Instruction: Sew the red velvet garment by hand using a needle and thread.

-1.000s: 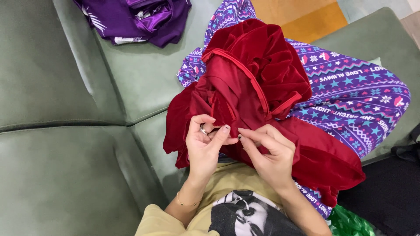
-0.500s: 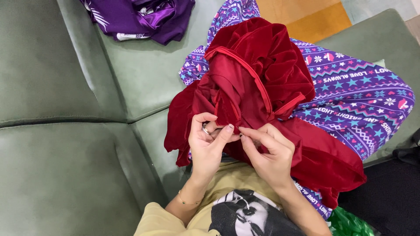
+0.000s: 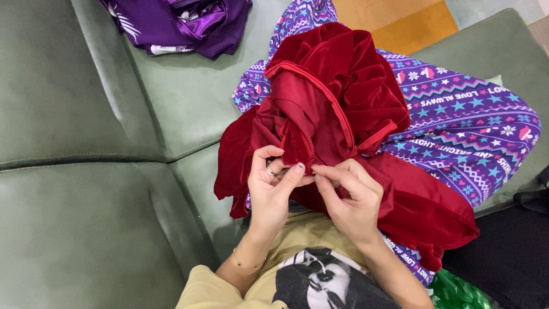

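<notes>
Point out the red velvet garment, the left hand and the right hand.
red velvet garment (image 3: 343, 86), head view, upper folds.
left hand (image 3: 271, 186), head view, middle of the hand.
right hand (image 3: 351, 197), head view, back of the hand.

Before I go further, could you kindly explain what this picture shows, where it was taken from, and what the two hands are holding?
There is no machine here: a camera worn on a person's head looks down at their own bare hands. The left hand and right hand both pinch one edge of a dark red velvet garment that is bunched on their lap. Under it lies a purple patterned knit fabric. The person sits on a green leather sofa, where a shiny purple satin garment lies further back. An orange mat shows beyond.
</notes>
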